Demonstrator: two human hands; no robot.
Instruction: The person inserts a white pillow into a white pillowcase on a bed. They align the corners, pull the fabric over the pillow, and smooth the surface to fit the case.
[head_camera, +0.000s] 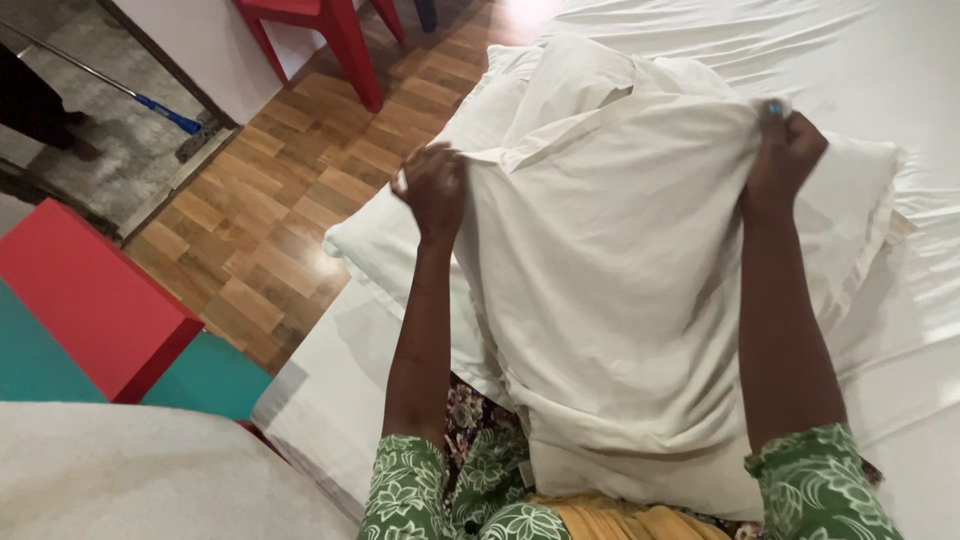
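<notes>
A white pillow in a white pillowcase (610, 280) stands on end between my arms, its lower end resting against my lap. My left hand (435, 188) grips the pillowcase's upper left edge. My right hand (783, 152) is closed on the upper right edge. Behind it, two more white pillows (500, 90) lie on the bed's white sheet (900, 330). My sleeves are green with a white floral print.
Wooden floor (280, 210) lies to the left of the bed. A red chair (330, 25) stands at the top. A red and teal piece of furniture (90, 300) is at the left. A broom with a blue grip (165, 112) and someone's foot (70, 135) show by the doorway.
</notes>
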